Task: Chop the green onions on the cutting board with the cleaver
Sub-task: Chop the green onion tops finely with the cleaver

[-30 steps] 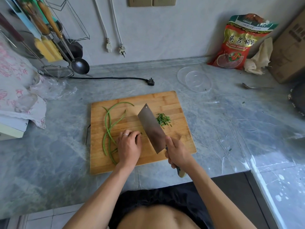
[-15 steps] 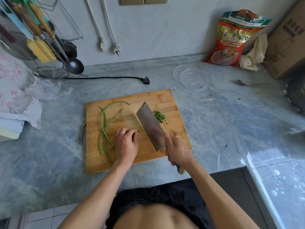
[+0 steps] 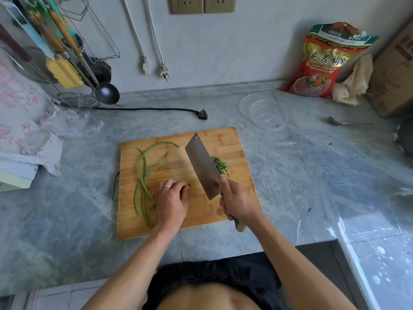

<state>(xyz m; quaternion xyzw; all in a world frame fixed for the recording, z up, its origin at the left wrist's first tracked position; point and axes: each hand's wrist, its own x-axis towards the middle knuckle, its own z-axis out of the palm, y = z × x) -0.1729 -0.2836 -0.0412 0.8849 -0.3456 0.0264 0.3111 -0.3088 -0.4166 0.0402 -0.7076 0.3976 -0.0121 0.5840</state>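
Note:
A wooden cutting board (image 3: 223,139) lies on the grey marble counter. Long green onion stalks (image 3: 143,175) curve across its left half. My left hand (image 3: 172,202), a ring on one finger, has its fingers curled down over the stalk ends near the board's middle. My right hand (image 3: 239,202) grips the handle of the cleaver (image 3: 202,166), whose wide blade slants across the board just right of my left fingers. A small heap of chopped green onion (image 3: 220,164) sits right of the blade.
A black plug and cord (image 3: 202,114) lie behind the board. A clear plastic lid (image 3: 262,111), a red snack bag (image 3: 321,63), a spoon (image 3: 344,123) and a cardboard box (image 3: 395,74) stand at the back right. Utensils (image 3: 67,61) hang at the left above a floral cloth (image 3: 22,130).
The cleaver has stayed over the middle of the board beside my left hand, shifting only slightly. The chopped heap right of the blade looks much the same.

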